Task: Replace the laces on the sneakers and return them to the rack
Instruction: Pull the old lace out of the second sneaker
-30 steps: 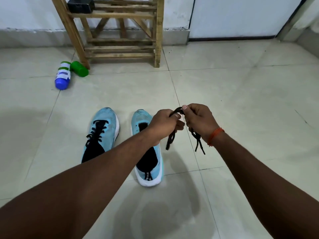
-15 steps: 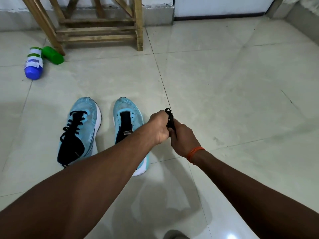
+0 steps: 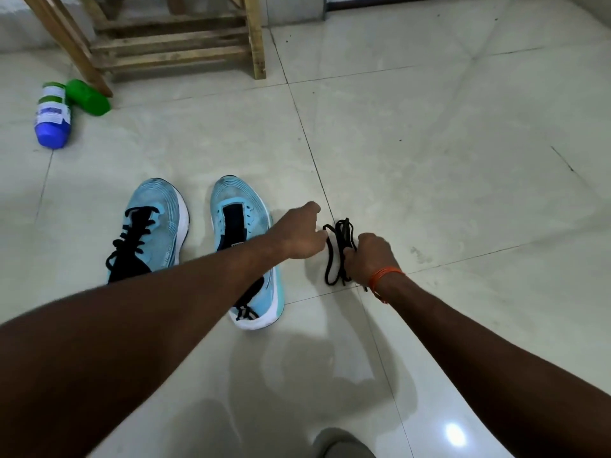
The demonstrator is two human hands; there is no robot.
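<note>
Two light-blue sneakers stand side by side on the tiled floor. The left sneaker has a black lace threaded through it. The right sneaker shows bare eyelets and a black tongue; my left forearm crosses over its heel. A bundled black lace lies on the floor just right of that sneaker. My right hand grips the bundle's right side, low on the floor. My left hand hovers just left of the lace, fingers loosely curled and holding nothing. The wooden rack stands at the back left.
A blue-and-white bottle and a green bottle lie on the floor by the rack's left leg. A grey wall base runs behind the rack. A grey knee shows at the bottom edge. Open tiles stretch to the right.
Both hands came down from mid-air with the bundled lace, which now lies on the floor. My left hand has let go of it and drawn slightly left.
</note>
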